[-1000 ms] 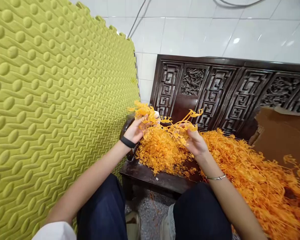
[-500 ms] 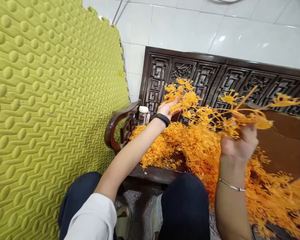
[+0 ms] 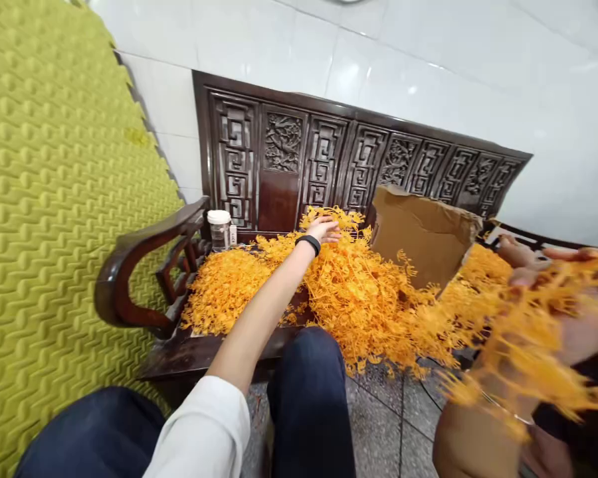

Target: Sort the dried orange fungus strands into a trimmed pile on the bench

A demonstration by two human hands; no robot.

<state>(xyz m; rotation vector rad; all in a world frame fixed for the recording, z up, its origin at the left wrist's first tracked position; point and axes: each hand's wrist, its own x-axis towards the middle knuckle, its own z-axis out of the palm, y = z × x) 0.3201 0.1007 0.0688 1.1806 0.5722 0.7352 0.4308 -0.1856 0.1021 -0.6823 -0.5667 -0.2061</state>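
My left hand (image 3: 323, 229) is stretched over the back of a heap of orange artificial flower sprigs (image 3: 359, 292) on a dark wooden bench. Its fingers are extended and apart, close against the upper sprigs. At the right edge my right hand (image 3: 581, 332), smeared by motion and partly covered, holds a loose bunch of orange flower stems (image 3: 533, 338) in the air. Beyond this bunch, more blurred fingers (image 3: 518, 255) show; I cannot tell whose they are. A smaller pile of loose orange flower heads (image 3: 224, 285) lies left of my forearm.
A cardboard sheet (image 3: 418, 232) leans against the carved bench back (image 3: 329, 159). A clear cup with a white lid (image 3: 220, 229) stands by the curved armrest (image 3: 124, 279). A yellow-green foam mat (image 3: 54, 199) rises on the left. Dark clothing of another person shows at the lower right.
The view has swung to the right. My left hand has let go of the sprig ends and lowered to the heap. My right hand has carried its flower stems away to the right.
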